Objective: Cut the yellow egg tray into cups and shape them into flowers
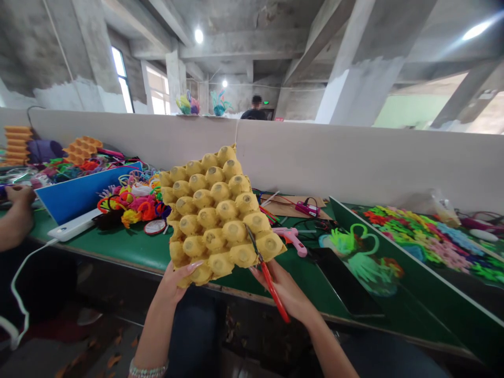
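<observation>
- Tray (212, 215): yellow moulded pulp, rows of rounded cups, ragged edge, tilted above the counter (129, 244).
- Left hand (177, 278): grasping the tray at its 7 o'clock, thumb over the front.
- Right hand (283, 289): at the tray's 5 o'clock, gripping scissors (271, 289) with smooth red handles, dark metal against the cups.
- Glue gun (293, 239): pink plastic, at the tray's 3 o'clock.
- Phone (346, 281): flat, glossy black, at 4 o'clock.
- Pipe cleaners (134, 207): fuzzy, curled, multicoloured, at 9 o'clock.

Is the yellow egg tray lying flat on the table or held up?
Held up, tilted: the egg tray rises in front of the white partition, its lower edge in the left hand.
</observation>
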Demonstrator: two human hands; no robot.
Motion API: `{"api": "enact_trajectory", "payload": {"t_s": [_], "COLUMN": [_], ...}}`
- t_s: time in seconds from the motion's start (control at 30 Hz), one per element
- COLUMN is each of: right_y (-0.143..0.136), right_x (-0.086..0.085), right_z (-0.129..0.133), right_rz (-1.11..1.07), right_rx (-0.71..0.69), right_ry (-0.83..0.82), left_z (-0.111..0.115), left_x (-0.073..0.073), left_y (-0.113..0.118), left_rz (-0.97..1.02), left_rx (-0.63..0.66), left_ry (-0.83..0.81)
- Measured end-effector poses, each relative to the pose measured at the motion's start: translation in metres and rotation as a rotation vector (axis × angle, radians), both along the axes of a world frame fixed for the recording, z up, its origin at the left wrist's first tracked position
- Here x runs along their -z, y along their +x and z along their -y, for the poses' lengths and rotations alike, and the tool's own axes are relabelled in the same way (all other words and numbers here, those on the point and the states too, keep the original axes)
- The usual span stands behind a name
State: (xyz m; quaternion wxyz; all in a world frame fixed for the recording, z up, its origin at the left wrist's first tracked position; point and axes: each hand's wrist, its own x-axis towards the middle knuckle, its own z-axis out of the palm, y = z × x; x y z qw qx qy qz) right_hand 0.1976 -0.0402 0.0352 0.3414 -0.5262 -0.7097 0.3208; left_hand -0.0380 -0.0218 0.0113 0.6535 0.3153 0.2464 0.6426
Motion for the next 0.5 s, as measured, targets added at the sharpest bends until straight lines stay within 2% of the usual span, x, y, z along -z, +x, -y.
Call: {"api": "enact_trajectory", "payload": {"t_s": [0.2, 0.5], "right_y": [0.002, 0.0], "right_x": [-0.002, 0.008], "right_z": [0.001, -0.003], "right_rz": [-0.025, -0.156], "right_rx": [-0.024, -0.014], "right_ry": [-0.009, -0.009], "left_z": [0.004, -0.001], "left_x": [-0.006, 0.007], "left_y": [-0.001, -0.001], "left_rz": [-0.035, -0.05], "left_rx": [0.049, 0.089], "left_ry": [0.037, 0.008]}}
